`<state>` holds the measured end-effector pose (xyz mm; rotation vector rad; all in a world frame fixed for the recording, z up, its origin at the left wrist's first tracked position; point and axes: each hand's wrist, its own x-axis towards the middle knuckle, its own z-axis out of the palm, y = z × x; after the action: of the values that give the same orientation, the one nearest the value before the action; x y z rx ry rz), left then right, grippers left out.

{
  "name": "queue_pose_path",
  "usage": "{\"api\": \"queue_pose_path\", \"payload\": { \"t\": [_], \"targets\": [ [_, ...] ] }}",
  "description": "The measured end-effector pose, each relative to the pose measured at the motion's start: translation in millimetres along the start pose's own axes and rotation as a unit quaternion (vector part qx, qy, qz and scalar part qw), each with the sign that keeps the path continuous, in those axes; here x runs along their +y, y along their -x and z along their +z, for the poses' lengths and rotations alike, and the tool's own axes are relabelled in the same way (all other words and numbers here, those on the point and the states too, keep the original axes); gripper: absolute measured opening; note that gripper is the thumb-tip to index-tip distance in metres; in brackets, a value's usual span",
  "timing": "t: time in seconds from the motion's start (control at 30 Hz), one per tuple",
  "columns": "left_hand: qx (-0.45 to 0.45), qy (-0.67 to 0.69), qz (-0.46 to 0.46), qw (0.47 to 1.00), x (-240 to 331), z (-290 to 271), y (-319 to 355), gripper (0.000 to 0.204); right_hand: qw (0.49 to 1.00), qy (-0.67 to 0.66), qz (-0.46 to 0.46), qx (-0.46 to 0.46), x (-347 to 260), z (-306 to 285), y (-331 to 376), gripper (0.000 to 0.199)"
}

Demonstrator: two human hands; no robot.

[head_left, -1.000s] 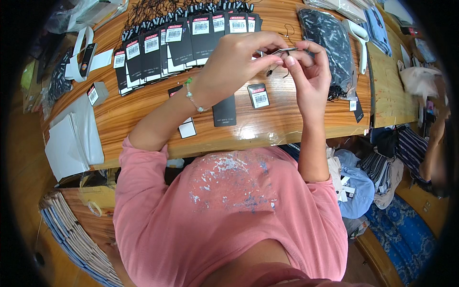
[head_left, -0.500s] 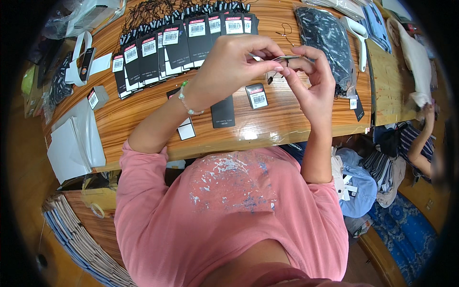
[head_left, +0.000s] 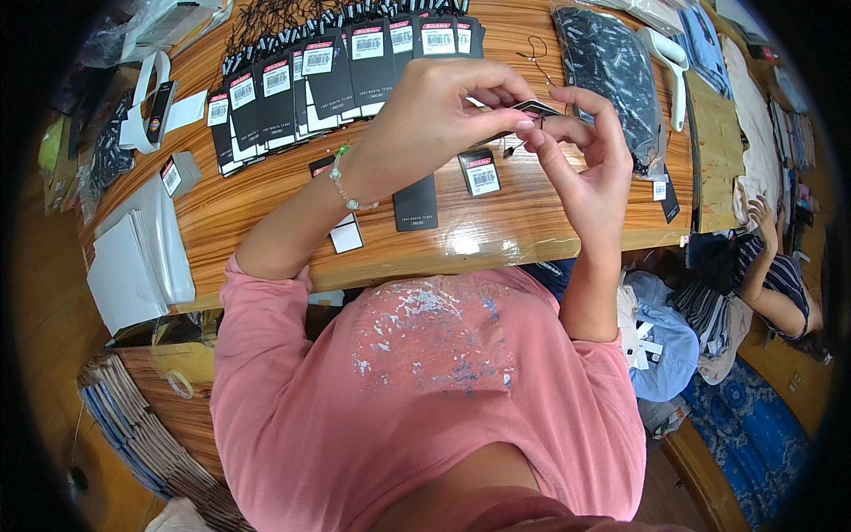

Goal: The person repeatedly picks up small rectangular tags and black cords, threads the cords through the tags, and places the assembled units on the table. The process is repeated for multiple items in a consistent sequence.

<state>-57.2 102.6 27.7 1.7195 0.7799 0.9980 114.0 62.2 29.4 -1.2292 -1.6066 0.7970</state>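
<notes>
My left hand [head_left: 448, 115], with a beaded bracelet on its wrist, pinches a dark hang tag [head_left: 541, 108] above the table. My right hand [head_left: 592, 164] closes on the same tag from the right, its thumb close to the left fingertips. A thin string with a small black end piece [head_left: 509, 152] dangles below the fingers; how it runs through the tag is hidden. Under the hands lie a small black stack of tags with a white barcode label [head_left: 481, 175] and a black hang tag [head_left: 415, 206], face down or unlabelled on the visible side.
Rows of labelled black tags with strings [head_left: 319, 75] lie at the back. A plastic bag of black strings [head_left: 612, 84] and a white handheld tool [head_left: 667, 71] are to the right. White sheets [head_left: 133, 266] lie left. Another person's arm [head_left: 761, 257] shows at far right.
The held tag has tilted so more of its dark face and a red patch show. My right hand has shifted slightly right and down. The other person's arm at far right has moved.
</notes>
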Motion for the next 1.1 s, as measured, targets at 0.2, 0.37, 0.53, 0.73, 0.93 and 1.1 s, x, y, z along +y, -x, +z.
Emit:
{"api": "queue_pose_path", "payload": {
  "t": [0.2,0.37,0.53,0.73,0.93,1.1],
  "targets": [
    [0.0,0.003,-0.007,1.0,0.0,2.0,1.5,0.016,0.996,-0.07,0.059,-0.003,-3.7,-2.2,1.8,0.028],
    [-0.005,0.005,-0.003,1.0,1.9,0.4,1.3,0.015,0.992,-0.071,0.105,-0.009,-3.5,-4.8,2.8,0.02],
    [-0.021,0.022,-0.034,0.999,2.9,0.9,2.4,0.014,0.995,-0.037,0.095,0.005,-4.0,-6.4,4.2,0.016],
    [-0.038,0.033,-0.055,0.997,7.0,1.4,4.2,0.014,0.997,-0.005,0.069,0.022,-0.8,-5.9,5.3,0.014],
    [0.002,-0.141,0.156,0.978,2.2,-0.1,3.3,0.014,0.981,0.17,-0.093,0.007,4.3,-14.8,-2.6,0.016],
    [0.033,-0.302,0.285,0.909,-5.8,3.6,5.5,0.016,0.982,-0.166,0.089,-0.025,9.5,-10.0,1.2,0.015]
  ]
}}
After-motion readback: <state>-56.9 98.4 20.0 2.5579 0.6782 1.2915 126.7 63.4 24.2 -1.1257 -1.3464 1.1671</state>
